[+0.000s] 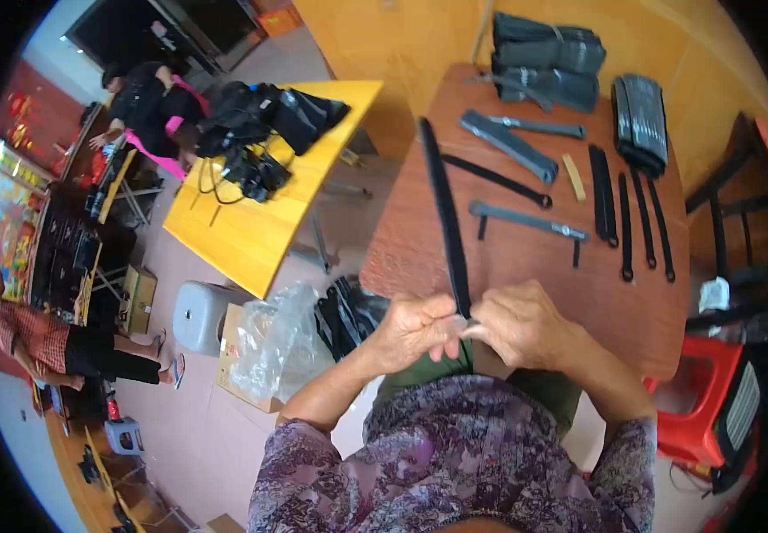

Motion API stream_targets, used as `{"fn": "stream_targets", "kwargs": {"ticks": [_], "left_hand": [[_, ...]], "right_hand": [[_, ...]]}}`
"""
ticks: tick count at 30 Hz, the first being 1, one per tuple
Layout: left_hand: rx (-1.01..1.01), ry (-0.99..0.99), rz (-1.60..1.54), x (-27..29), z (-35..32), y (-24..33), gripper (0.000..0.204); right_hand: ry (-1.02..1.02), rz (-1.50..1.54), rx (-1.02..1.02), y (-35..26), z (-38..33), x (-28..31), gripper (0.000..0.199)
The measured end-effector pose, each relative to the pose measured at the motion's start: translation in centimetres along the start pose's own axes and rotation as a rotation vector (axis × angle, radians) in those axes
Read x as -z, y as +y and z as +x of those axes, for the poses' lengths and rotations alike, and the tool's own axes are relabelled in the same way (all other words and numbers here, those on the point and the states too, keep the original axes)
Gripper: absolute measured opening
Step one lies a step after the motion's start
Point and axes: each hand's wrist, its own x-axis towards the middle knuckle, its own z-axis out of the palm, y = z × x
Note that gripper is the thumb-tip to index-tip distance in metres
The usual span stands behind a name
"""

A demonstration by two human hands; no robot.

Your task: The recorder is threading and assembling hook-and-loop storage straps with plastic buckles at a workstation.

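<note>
My left hand (419,330) and my right hand (522,325) meet at the near edge of the brown table (615,315), fingers closed in a pinch. Between them is the lower end of a long black strap (444,209), which stretches away over the tabletop. The fingers cover that end, and something small and pale shows at the fingertips. Beyond it lie a thinner black strap (501,181), a grey strap (526,220) and a folded grey strap (513,148). A small beige strip (573,177) rests nearby, and several black straps (626,226) line the right side.
Bundled dark straps (548,58) and another bundle (640,120) sit at the table's far end. A yellow table (233,253) with black items, a grey stool (199,315) and a box with clear plastic (277,342) stand left. A red stool (690,391) is right. Two people are at left.
</note>
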Motion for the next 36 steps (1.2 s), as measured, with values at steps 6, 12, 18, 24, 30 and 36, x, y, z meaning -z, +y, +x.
{"fn": "stream_targets", "kwargs": {"ticks": [6, 12, 18, 24, 30, 36], "left_hand": [[0.047, -0.126, -0.132, -0.8, -1.0, 1.1, 0.021], [-0.019, -0.225, -0.121, -1.6, -2.3, 2.5, 0.021], [-0.043, -0.37, -0.122, -1.8, -3.3, 3.3, 0.032], [0.039, -0.188, -0.126, -2.4, -3.6, 2.5, 0.027], [-0.089, -0.173, -0.14, -2.7, -3.4, 1.0, 0.035], [0.026, -0.313, -0.221, -2.5, -3.6, 1.8, 0.023]], "right_hand": [[0.003, 0.512, -0.053, -0.7, -0.7, 0.0, 0.016], [-0.093, 1.029, -0.505, -4.4, -0.8, 1.8, 0.021], [-0.176, 1.119, -0.526, -5.8, -0.9, 2.6, 0.021], [-0.078, 0.882, -0.573, -5.3, -0.9, 1.5, 0.02], [-0.009, 0.219, -0.178, -4.8, -1.1, 0.7, 0.023], [-0.275, 0.775, -0.539, -5.9, -0.1, 2.9, 0.023]]}}
